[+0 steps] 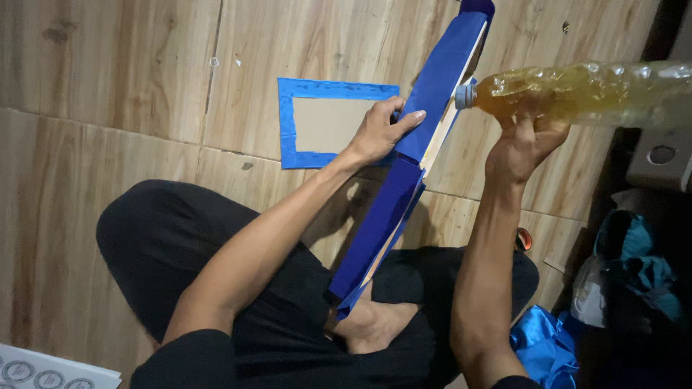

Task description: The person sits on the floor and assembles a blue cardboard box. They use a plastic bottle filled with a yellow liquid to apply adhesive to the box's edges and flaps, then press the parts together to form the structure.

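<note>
Seated cross-legged on the wooden floor [108, 86], the person extends both forearms forward. The left hand [382, 133] closes over the upper part of a long blue-covered board [404, 180] standing tilted on edge; the right hand [520, 148], palm up, grips a plastic bottle [577, 92] of amber liquid, its cap apparently touching the board. Beyond lies a blue-bordered cardboard panel [328, 122].

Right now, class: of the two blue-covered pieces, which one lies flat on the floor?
The rectangular card with the blue border: it lies flat on the wooden floor. The long blue panel is held tilted on edge by the left hand.
</note>
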